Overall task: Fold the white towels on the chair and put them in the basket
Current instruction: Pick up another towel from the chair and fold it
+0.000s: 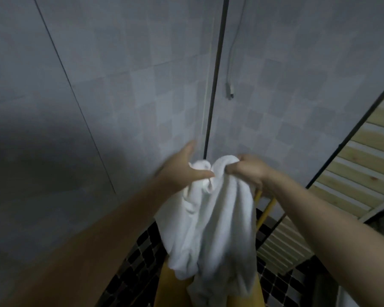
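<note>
A white towel [215, 224] hangs bunched in the air in front of me, over a yellow chair [173, 286] whose seat shows at the bottom and whose back rails [265, 212] rise behind the cloth. My right hand [247, 168] grips the towel's top edge with curled fingers. My left hand [184, 169] is at the top edge beside it, thumb against the cloth and fingers spread behind it. No basket is in view.
A grey tiled wall [120, 96] fills the view ahead, with a dark vertical pole [215, 85] and a dangling cable [230, 89]. A wooden slatted frame [350, 169] leans at the right. The floor is dark mosaic tile [138, 260].
</note>
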Demonstrator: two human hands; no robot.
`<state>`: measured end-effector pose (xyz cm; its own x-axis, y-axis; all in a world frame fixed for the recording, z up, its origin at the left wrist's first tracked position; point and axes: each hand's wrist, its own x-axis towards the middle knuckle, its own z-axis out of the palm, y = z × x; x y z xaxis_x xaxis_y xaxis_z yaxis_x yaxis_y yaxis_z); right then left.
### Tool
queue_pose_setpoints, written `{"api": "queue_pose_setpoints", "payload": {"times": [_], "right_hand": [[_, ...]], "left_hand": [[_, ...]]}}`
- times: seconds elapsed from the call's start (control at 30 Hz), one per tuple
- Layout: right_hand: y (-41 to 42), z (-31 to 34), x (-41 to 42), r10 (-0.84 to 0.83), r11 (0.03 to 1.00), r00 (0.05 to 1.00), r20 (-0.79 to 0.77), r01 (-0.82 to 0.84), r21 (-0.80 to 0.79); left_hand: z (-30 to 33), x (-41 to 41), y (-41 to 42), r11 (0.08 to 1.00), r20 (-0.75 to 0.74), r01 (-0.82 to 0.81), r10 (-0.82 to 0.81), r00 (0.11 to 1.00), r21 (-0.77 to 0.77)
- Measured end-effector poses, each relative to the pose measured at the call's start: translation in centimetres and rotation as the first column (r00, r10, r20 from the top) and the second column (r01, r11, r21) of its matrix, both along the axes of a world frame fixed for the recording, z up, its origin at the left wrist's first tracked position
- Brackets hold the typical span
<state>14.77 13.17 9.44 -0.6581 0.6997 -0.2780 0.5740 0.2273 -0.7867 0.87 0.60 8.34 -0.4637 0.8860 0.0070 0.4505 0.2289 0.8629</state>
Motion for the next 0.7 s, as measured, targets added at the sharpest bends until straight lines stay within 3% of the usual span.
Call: {"api": "queue_pose_setpoints", "payload": {"times": [0.1,0.2,0.3,0.4,0.47,0.53,0.63,0.7], "right_hand": [[-1.0,1.4,-0.7,0.119,0.993,0.992,-0.033,-0.120,-0.018],[-1.0,1.6,0.2,0.158,0.966,0.978,-0.138,-0.181,-0.182],[0.0,1.2,2.3,0.239,0.870,0.943,-0.233,-0.315,-0.380],[1.2,0.1,3.8,0.310,0.813,0.923,-0.229,-0.382,-0.440],[1.8,-0.6,4.9,0.353,0.829,0.924,-0.147,-0.382,-0.409],[2.7,-1.3,6.0,0.377,0.861,0.925,-0.041,-0.367,-0.353],[3.7,-2.8,6.9,0.358,0.930,0.917,0.178,-0.334,-0.150],[4.4,-3.4,7.2,0.172,0.970,0.945,0.279,-0.212,0.120]], "left_hand": [[0.6,2.2,0.9,0.968,-0.082,0.242,-0.246,0.966,-0.062],[1.5,3.6,1.5,0.926,-0.158,0.372,-0.378,0.912,-0.070],[1.0,3.3,2.2,0.960,-0.230,0.212,-0.251,0.940,-0.181],[0.4,2.5,2.5,0.998,-0.132,0.015,-0.007,0.991,0.063],[0.8,2.1,2.4,0.979,0.075,-0.147,0.137,0.988,0.141],[1.1,1.2,2.5,0.974,0.309,-0.214,0.181,0.934,0.075],[0.2,0.0,3.0,0.940,0.342,-0.334,0.337,0.877,-0.067],[-0.7,0.2,3.5,0.913,0.360,-0.400,0.399,0.843,-0.075]]}}
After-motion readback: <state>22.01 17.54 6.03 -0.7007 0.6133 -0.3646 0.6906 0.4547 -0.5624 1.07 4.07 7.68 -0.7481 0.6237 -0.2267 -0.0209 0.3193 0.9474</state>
